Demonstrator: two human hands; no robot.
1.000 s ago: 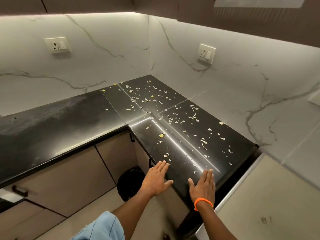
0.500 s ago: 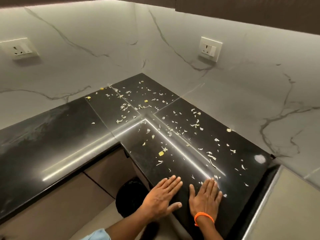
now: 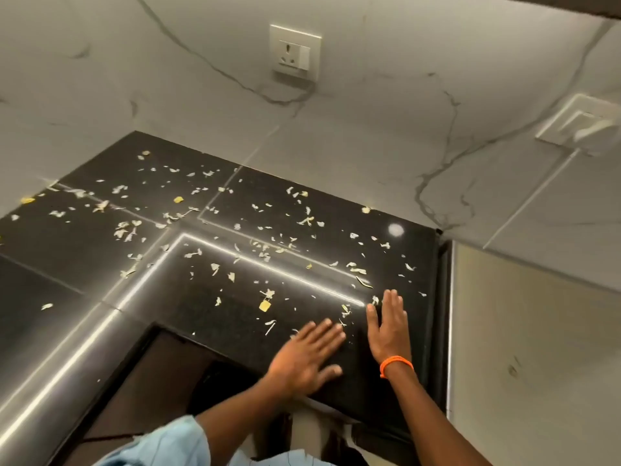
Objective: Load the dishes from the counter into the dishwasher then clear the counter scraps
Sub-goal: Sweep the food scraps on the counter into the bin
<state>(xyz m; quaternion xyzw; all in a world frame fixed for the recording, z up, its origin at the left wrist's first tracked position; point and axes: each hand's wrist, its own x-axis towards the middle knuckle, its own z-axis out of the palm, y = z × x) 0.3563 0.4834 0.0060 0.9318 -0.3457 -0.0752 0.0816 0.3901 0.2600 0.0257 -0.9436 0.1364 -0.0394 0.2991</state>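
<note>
Glossy black L-shaped counter [image 3: 84, 274] in a corner with white marble walls. Nearest the edge, both hands lie flat with fingers straight: left hand [image 3: 307, 356], right hand [image 3: 386, 327] with an orange wristband [image 3: 396, 364]. Scraps [image 3: 265, 253] are scattered everywhere beyond them. A wall socket [image 3: 295, 52] sits farther up.

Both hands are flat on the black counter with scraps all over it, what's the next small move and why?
Probably slide the right hand forward and sweep leftward, herding scraps toward the left hand. Both lie flat near the counter edge holding nothing, and the scraps are scattered beyond them.
</note>
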